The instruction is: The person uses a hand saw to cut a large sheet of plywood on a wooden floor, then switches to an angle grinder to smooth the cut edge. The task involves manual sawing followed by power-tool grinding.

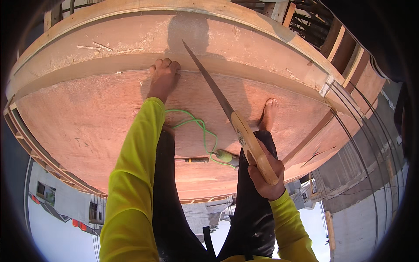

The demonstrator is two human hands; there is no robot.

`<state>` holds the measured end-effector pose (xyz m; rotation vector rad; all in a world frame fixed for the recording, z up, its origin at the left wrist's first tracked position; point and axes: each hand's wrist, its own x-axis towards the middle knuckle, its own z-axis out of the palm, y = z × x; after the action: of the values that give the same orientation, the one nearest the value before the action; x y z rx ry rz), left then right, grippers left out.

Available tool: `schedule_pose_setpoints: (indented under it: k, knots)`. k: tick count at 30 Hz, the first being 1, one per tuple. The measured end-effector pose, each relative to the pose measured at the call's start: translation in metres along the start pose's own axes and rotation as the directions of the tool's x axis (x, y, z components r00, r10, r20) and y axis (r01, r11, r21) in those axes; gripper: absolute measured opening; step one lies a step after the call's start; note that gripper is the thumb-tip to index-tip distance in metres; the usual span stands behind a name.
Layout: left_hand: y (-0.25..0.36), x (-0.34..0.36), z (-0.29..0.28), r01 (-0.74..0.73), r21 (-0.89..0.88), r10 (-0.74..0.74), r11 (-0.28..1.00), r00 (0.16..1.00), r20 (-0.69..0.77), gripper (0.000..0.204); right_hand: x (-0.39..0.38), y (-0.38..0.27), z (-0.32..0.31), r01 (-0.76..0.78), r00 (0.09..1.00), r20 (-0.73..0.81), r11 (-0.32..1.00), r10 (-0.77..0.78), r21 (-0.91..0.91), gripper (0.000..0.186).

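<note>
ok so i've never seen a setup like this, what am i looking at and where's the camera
There's no machine: these are a person's two bare hands, in yellow-green sleeves. The picture comes from a wide fisheye camera on their head, looking down, which bends straight edges. The right hand holds a handsaw by its wooden handle. The left hand seems to rest against a raised wooden ledge. On the reddish plywood lie a green cord, a green tool and a dark-handled tool.
</note>
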<state>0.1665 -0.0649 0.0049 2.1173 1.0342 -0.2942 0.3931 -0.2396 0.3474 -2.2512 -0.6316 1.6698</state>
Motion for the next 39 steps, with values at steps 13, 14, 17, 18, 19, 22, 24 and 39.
schedule_pose_setpoints:
  k: [13,14,17,18,19,22,24,39]
  knots:
    - [0.016,0.013,-0.014,0.151,0.09,-0.169,0.984,0.958,0.233,0.023,-0.027,0.008,-0.019,0.107,0.992,-0.059,0.992,-0.111,-0.062,0.064]
    - [0.022,0.009,-0.012,0.146,0.12,-0.17,0.982,0.961,0.218,0.022,-0.048,0.013,-0.027,0.148,0.983,-0.088,0.981,-0.159,-0.126,0.065]
    - [0.023,0.01,-0.01,0.125,0.194,-0.152,0.973,0.98,0.129,0.02,-0.085,0.012,-0.063,0.066,0.994,-0.059,0.942,-0.09,-0.328,0.069]
    - [0.022,0.006,-0.001,0.114,0.198,-0.133,0.973,0.987,0.086,0.019,-0.085,0.015,-0.07,0.062,0.995,-0.054,0.939,-0.086,-0.339,0.07]
    - [0.018,0.004,0.004,0.105,0.204,-0.116,0.973,0.992,0.043,0.019,-0.083,0.018,-0.074,0.059,0.996,-0.049,0.935,-0.081,-0.349,0.071]
    - [0.014,0.006,0.001,0.071,0.108,-0.079,0.992,0.994,0.073,0.021,-0.079,0.029,-0.076,0.119,0.989,-0.029,0.913,-0.142,-0.39,0.071]
    - [0.012,0.005,0.0,0.089,0.121,-0.1,0.989,0.991,0.089,0.022,-0.081,0.037,-0.075,0.106,0.993,-0.005,0.928,-0.115,-0.357,0.07]
    - [0.047,-0.022,0.02,0.211,0.42,-0.218,0.882,0.975,-0.033,0.032,-0.117,0.048,-0.094,0.005,0.996,-0.08,0.947,-0.033,-0.32,0.069]
